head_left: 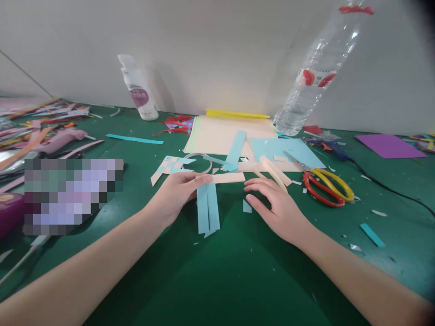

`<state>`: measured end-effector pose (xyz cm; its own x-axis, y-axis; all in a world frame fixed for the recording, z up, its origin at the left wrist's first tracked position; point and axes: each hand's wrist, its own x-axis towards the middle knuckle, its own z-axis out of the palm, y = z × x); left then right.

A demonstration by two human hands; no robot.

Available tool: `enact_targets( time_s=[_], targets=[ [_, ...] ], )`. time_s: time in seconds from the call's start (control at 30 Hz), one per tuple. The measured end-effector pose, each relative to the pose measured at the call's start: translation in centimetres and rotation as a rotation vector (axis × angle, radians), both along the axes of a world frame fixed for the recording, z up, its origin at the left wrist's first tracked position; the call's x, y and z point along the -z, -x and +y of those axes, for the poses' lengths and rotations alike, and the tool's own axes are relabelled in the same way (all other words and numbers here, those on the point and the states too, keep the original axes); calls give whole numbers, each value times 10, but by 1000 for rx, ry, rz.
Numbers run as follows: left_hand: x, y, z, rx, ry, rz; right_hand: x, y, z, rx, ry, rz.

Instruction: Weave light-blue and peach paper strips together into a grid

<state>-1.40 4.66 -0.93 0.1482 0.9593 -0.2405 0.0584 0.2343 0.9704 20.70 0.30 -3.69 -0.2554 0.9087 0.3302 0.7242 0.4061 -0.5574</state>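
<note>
Between the thumb and fingers of my left hand (178, 192) are paper strips: light blue strips (208, 208) hang down, and a peach strip (229, 178) sticks out to the right across their top. My right hand (275, 203) has its fingers apart and holds nothing, just right of the peach strip's end. A small light blue scrap (247, 206) lies on the table beside its thumb. Behind my left hand lie a woven blue-and-peach paper piece (170, 165) and a roll of tape (208, 164), partly hidden. Loose peach strips (275, 171) lie behind my right hand.
Red-and-yellow-handled scissors (322, 186) lie at right, near a glue gun (328, 148) with a black cord. Peach and blue sheets stand behind. A tilted plastic bottle (316, 77) and a white bottle (139, 90) are by the wall. A blurred-out device (73, 194) and paper strips lie left.
</note>
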Motion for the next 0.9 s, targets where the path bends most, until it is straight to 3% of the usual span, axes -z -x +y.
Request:
enact_targets(
  time_s=[0.27, 0.63, 0.9],
  targets=[
    [-6, -2, -12, 81, -4, -43, 1, 1, 0, 90, -109, 144],
    [-9, -6, -20, 173, 41, -99, 5, -3, 3, 9, 16, 583],
    [-7, -5, -20, 153, 50, -119, -1, 0, -2, 21, 6, 669]
  ],
)
